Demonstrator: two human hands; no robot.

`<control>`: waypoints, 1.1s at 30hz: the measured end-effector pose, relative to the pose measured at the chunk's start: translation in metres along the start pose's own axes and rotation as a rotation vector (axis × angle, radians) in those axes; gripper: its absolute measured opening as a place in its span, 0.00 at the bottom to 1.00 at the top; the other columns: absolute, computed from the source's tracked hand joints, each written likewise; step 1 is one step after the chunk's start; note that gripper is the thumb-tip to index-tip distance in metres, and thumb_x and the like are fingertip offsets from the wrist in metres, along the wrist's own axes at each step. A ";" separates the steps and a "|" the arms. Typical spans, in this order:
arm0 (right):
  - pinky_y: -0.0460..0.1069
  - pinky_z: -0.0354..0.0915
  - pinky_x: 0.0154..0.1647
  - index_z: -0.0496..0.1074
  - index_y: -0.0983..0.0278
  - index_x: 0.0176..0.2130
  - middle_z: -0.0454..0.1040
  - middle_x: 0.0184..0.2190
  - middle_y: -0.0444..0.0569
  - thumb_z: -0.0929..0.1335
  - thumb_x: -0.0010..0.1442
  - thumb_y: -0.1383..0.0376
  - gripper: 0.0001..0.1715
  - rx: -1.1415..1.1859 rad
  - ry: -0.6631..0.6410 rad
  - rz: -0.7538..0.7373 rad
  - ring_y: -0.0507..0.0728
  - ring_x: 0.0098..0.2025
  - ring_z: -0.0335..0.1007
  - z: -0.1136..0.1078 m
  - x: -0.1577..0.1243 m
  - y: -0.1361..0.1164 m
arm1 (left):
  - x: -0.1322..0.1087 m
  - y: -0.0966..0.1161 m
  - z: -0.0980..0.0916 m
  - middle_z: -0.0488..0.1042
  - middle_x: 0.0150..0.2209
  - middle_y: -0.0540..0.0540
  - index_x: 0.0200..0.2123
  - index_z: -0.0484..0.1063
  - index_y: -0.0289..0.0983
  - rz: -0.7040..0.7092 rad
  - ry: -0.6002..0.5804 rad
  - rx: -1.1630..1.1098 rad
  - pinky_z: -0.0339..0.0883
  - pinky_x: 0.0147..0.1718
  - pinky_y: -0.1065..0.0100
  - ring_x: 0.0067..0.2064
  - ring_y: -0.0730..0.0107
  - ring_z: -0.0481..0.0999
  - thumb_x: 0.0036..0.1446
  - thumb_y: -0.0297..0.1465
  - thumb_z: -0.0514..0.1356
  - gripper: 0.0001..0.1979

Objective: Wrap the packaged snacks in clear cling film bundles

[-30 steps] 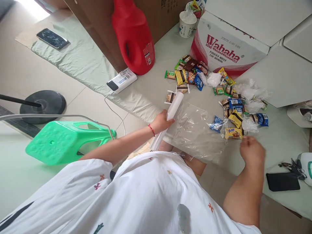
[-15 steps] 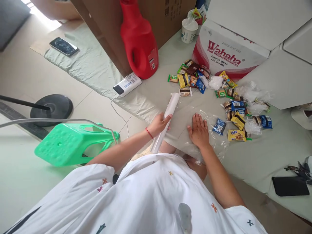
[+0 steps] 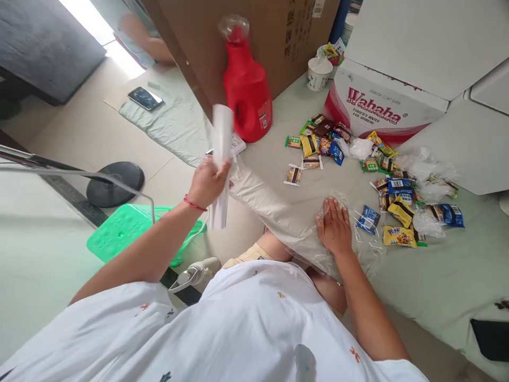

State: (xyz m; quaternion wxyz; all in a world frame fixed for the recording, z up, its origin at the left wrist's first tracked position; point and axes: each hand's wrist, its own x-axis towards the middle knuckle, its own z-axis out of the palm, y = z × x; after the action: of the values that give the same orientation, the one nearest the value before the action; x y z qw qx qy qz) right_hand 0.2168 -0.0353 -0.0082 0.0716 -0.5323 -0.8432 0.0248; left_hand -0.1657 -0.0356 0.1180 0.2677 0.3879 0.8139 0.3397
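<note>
Pale-green sheeted mattress (image 3: pixel 437 276) filled the right of the frame, snack packs (image 3: pixel 397 204) scattered centre right below a Wahaha box (image 3: pixel 382 103). Left hand (image 3: pixel 207 183), fingers clenched round the roll (image 3: pixel 221 135), was raised left of centre, likely to tension the film (image 3: pixel 274 204). Right hand (image 3: pixel 334 229) lay flat, fingers released, pinning the film's free end mid-frame. Red jug (image 3: pixel 246 95) stood upper centre, clear of the pull.
</note>
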 end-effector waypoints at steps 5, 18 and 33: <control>0.64 0.45 0.77 0.55 0.71 0.75 0.56 0.75 0.59 0.55 0.76 0.55 0.37 -0.014 0.098 -0.017 0.64 0.76 0.50 0.009 -0.002 0.004 | 0.039 0.003 0.029 0.71 0.27 0.50 0.34 0.68 0.38 -0.094 -0.412 -0.138 0.66 0.29 0.68 0.29 0.67 0.75 0.57 0.50 0.67 0.21; 0.66 0.45 0.76 0.58 0.71 0.74 0.56 0.74 0.60 0.56 0.76 0.55 0.36 0.033 0.088 0.010 0.66 0.76 0.51 0.007 0.001 -0.002 | 0.088 0.035 0.094 0.76 0.44 0.34 0.39 0.76 0.35 0.304 -0.239 0.639 0.64 0.53 0.58 0.57 0.40 0.71 0.49 0.47 0.70 0.23; 0.68 0.46 0.75 0.67 0.68 0.69 0.63 0.71 0.61 0.63 0.71 0.58 0.33 0.028 -0.061 0.033 0.72 0.74 0.53 -0.004 0.010 -0.009 | -0.079 0.106 0.225 0.76 0.54 0.33 0.50 0.73 0.36 0.608 -0.583 0.336 0.68 0.50 0.57 0.56 0.45 0.75 0.59 0.45 0.65 0.22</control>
State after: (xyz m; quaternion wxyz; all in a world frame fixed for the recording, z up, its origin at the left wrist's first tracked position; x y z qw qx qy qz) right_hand 0.2048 -0.0306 -0.0020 0.0529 -0.5441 -0.8356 0.0539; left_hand 0.0836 0.0278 0.0714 0.3070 0.7269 0.5975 0.1428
